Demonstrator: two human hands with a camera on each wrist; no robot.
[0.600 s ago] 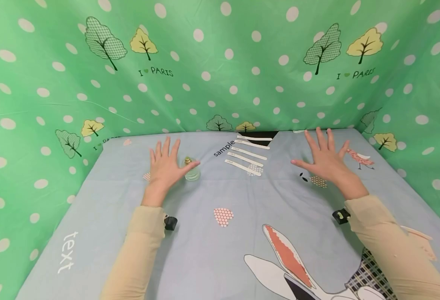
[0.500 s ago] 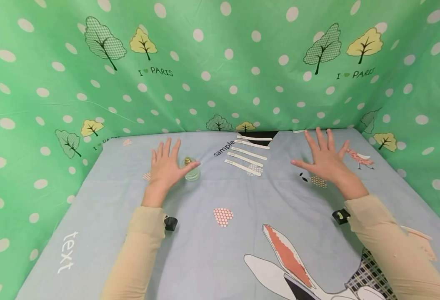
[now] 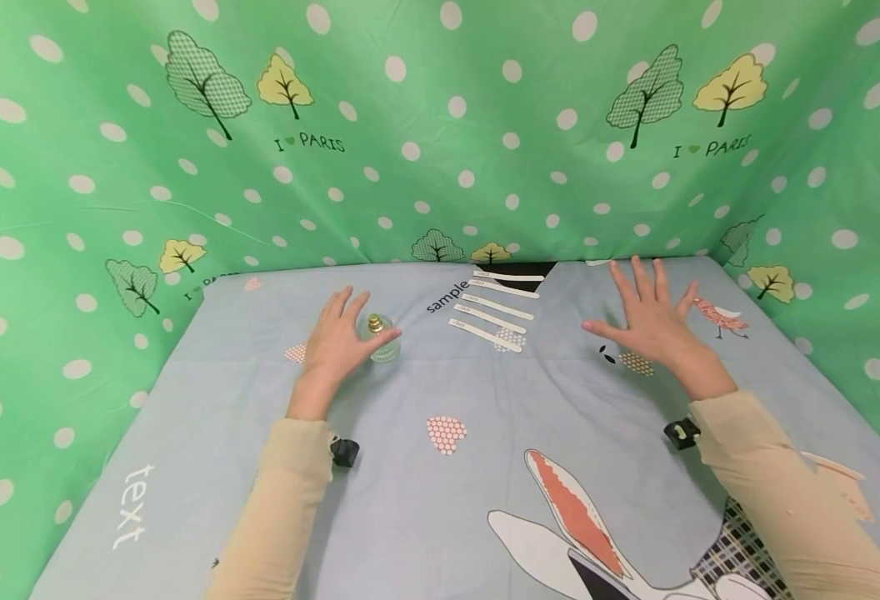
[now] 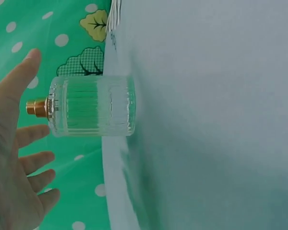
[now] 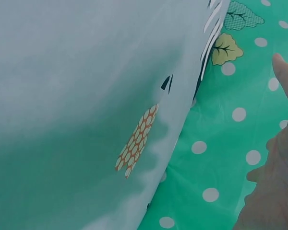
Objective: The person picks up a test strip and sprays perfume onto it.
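Observation:
A clear ribbed glass perfume bottle (image 3: pixel 385 352) with a gold spray top stands upright on the cloth-covered table. Beside it is my left hand (image 3: pixel 335 340), fingers spread and slightly bent, its thumb crossing in front of the bottle in the head view. In the left wrist view a gap shows between the thumb and fingers and the bottle's glass body (image 4: pixel 91 106), and nothing is gripped. My right hand (image 3: pixel 653 323) hovers with spread fingers over the table's right side, holding nothing. Several narrow white strips (image 3: pixel 491 317) lie fanned at the back middle, between the hands.
A pale blue printed cloth (image 3: pixel 410 517) covers the table. Green dotted curtain (image 3: pixel 380 108) hangs behind the table and along both sides. A black wrist camera (image 3: pixel 345 452) sits under the left cuff, another (image 3: pixel 682 433) under the right.
My left hand has lowered slightly and turned, its fingers bending and drawing closer together beside the bottle. The right hand, the bottle and the strips have stayed in place.

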